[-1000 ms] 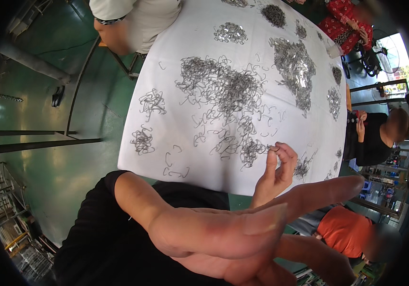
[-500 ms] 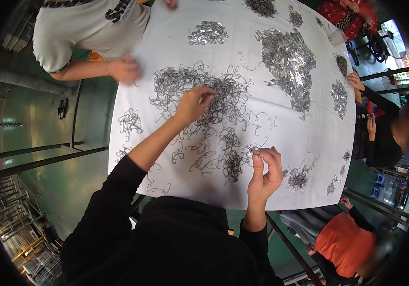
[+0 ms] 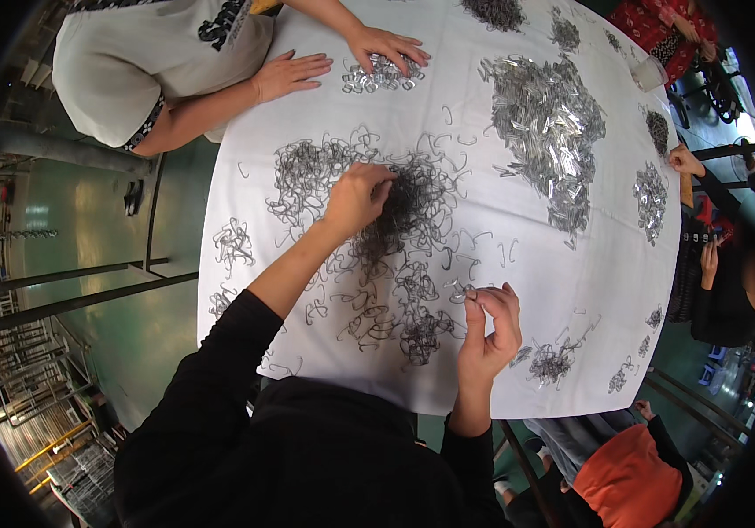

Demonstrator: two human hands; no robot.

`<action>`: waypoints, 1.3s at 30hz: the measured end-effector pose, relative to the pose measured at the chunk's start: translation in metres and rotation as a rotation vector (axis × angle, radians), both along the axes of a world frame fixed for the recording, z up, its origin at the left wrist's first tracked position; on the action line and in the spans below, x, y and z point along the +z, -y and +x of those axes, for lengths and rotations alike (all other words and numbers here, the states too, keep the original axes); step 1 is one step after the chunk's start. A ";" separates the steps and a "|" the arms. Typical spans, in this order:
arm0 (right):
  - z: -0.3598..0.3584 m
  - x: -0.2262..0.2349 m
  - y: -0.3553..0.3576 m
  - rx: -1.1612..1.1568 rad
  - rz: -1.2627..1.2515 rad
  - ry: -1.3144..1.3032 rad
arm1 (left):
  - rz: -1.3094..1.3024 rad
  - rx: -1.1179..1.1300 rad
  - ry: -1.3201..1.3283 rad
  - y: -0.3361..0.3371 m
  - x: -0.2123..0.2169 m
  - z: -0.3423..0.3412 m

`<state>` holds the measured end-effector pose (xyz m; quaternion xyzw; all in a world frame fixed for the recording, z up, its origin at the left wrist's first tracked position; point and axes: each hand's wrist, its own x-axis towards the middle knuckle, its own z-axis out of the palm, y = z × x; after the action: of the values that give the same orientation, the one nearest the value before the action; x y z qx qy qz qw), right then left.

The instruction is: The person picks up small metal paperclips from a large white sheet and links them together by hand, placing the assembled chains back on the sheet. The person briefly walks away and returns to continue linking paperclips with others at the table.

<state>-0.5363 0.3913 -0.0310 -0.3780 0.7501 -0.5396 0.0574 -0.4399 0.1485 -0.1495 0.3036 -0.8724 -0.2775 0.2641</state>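
A broad heap of bent grey wire hooks (image 3: pixel 320 172) is spread over the white-covered table (image 3: pixel 474 387). My left hand (image 3: pixel 358 198) reaches into its middle with the fingers drawn together at the hooks; whatever is between the fingertips is hidden. Nearer the front edge, my right hand (image 3: pixel 493 330) is raised over the cloth, thumb and forefinger pinching a small shiny metal hook (image 3: pixel 458 292). A darker cluster of hooks (image 3: pixel 421 339) lies just left of that hand. To its right is a small pile of metal pieces (image 3: pixel 551 363).
A large pile of flat shiny metal clips (image 3: pixel 546 123) covers the far right. Across the table a co-worker in a pale top (image 3: pixel 166 53) has both hands by a small clip pile (image 3: pixel 384 77). Other people sit along the right side. A clear cup (image 3: pixel 648 74) stands near the far-right edge.
The co-worker's hands have moved to the small clip pile at the back. My left hand stays at the hooks, and my right hand still pinches its piece. The view has shifted slightly.
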 end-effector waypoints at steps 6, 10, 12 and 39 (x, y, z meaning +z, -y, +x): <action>0.007 0.009 0.000 -0.030 0.012 -0.063 | -0.049 0.169 -0.060 0.082 -0.018 -0.033; 0.016 0.016 -0.001 -0.085 0.045 -0.100 | -0.150 0.085 -0.108 0.123 -0.031 -0.082; 0.022 0.018 0.000 -0.122 0.061 -0.115 | -0.220 0.060 -0.106 0.135 -0.039 -0.107; 0.045 0.025 0.033 -0.150 -0.008 -0.228 | 1.014 -0.243 -0.437 -0.080 0.152 0.024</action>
<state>-0.4910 0.3581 -0.0061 -0.3800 0.7757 -0.4989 -0.0702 -0.4162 0.2285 0.0021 0.2252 -0.5838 -0.7467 0.2257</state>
